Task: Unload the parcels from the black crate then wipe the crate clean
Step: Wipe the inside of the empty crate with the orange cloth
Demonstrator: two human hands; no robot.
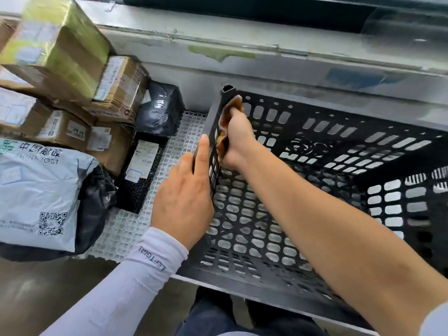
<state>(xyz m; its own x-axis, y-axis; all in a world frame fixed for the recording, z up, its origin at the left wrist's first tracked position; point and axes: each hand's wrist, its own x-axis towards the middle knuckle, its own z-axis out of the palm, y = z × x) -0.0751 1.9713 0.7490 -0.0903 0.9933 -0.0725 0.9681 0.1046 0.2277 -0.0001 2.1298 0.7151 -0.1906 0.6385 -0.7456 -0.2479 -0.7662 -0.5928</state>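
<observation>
Right hand clutched a brown cloth against the inner left wall of the black crate.

Its fingers were curled round the cloth, pressing it to the perforated wall near the top corner. The left hand lay on that same wall's rim from outside, forefinger straight along the edge, the other fingers hidden behind the wall, so whether they curled I cannot tell. The crate's inside held no parcels; the parcels were stacked just left of it on a white grid mat, among them a grey postal bag.
</observation>
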